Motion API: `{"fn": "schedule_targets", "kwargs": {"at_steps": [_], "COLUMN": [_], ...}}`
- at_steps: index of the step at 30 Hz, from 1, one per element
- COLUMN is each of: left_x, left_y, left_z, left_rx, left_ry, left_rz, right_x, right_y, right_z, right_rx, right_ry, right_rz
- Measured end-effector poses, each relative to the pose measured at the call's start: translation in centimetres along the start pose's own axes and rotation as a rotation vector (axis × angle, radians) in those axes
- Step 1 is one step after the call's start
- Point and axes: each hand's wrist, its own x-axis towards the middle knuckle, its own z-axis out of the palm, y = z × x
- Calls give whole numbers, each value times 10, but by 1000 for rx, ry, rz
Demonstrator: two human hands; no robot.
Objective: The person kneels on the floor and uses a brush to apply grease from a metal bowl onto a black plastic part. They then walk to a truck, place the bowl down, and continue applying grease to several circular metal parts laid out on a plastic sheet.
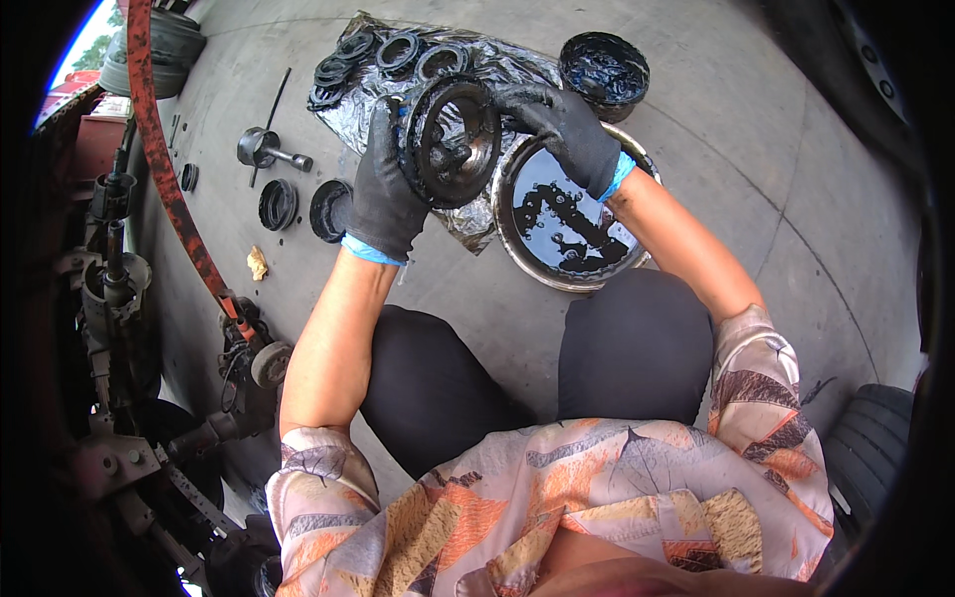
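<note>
A large bearing ring (451, 195), coated in dark grease, is held up on its side before me. My left hand (384, 186), in a black glove over a blue one, grips its left rim, where some blue grease shows. The fingers of my right hand (571, 134), gloved the same way, close on the upper right rim. Below the right hand stands a round basin (515, 261) of dark liquid with bubbles on top. Behind the ring, several greasy bearing rings (382, 54) lie on a silvery plastic sheet (515, 67). A tub (619, 112) of dark blue grease touches the sheet's right end.
On the concrete floor at left lie a large socket with a crossbar (261, 148), two round caps (277, 205) and a yellowish lump (257, 263). A red jack handle (168, 172) rises near vehicle axle parts (112, 455). Tyres stand upper left (149, 63) and lower right (869, 433).
</note>
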Motion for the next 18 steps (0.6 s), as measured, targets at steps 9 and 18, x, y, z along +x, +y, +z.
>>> {"fn": "schedule_targets", "kwargs": {"at_steps": [9, 18], "left_x": [-2, -7], "left_y": [12, -7], "left_z": [11, 14], "left_rx": [-511, -184], "left_ry": [-8, -76], "left_rz": [-208, -17], "right_x": [26, 41], "right_y": [-14, -29], "right_z": [0, -3], "right_rx": [167, -150], "right_ry": [15, -168], "right_rz": [145, -154]}}
